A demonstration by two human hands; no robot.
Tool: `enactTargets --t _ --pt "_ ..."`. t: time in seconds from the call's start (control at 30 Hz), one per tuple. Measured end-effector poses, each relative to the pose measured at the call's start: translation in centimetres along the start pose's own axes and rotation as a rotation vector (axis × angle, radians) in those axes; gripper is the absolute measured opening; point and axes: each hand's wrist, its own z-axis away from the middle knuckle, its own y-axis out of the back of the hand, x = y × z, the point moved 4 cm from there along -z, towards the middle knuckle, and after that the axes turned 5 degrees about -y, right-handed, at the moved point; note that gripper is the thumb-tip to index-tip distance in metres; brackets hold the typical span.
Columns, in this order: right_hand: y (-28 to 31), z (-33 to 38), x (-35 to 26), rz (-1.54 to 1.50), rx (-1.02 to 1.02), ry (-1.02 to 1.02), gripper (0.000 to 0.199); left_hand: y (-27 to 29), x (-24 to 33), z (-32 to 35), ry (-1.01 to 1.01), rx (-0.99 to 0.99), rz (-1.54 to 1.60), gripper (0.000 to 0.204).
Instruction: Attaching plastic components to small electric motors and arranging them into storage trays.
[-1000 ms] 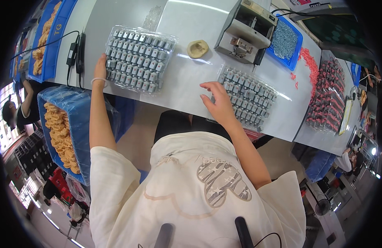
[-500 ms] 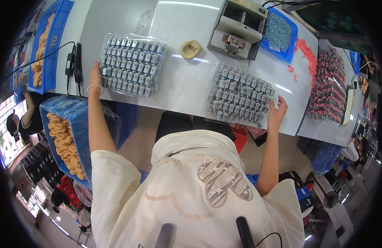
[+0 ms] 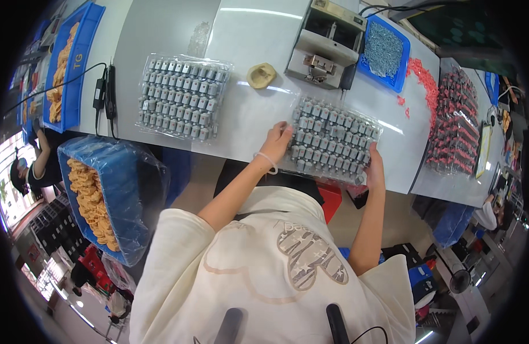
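Head view: left hand (image 3: 278, 139) on the near-left edge of a clear tray of small grey parts (image 3: 332, 140), grip closed lightly over that edge, fingers curled on top. Right hand (image 3: 374, 166) at the tray's near-right corner, thumb and fingers pinching the rim. Tray flat on the white bench (image 3: 258, 34), close to its near edge, right of centre. Second matching tray of grey parts (image 3: 181, 96) well apart on the left, untouched. Small tan block (image 3: 260, 74) between the two trays, farther back. Grey machine (image 3: 327, 43) behind, blue bin of small grey pieces (image 3: 384, 53) just beside it. Blue crate of orange parts (image 3: 98, 198) below the bench, on the left.
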Motion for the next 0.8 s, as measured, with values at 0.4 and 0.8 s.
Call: enactTargets --t 0.4,0.8 --pt "-1.6 0.3 1.1 -0.383 -0.302 0.071 0.056 0.4 4.3 -0.6 0.475 -0.19 -0.017 0.092" --pt "-3.2 0.2 3.8 -0.507 -0.464 -0.02 0.059 2.5 5.3 0.5 0.437 -0.444 0.644 0.068"
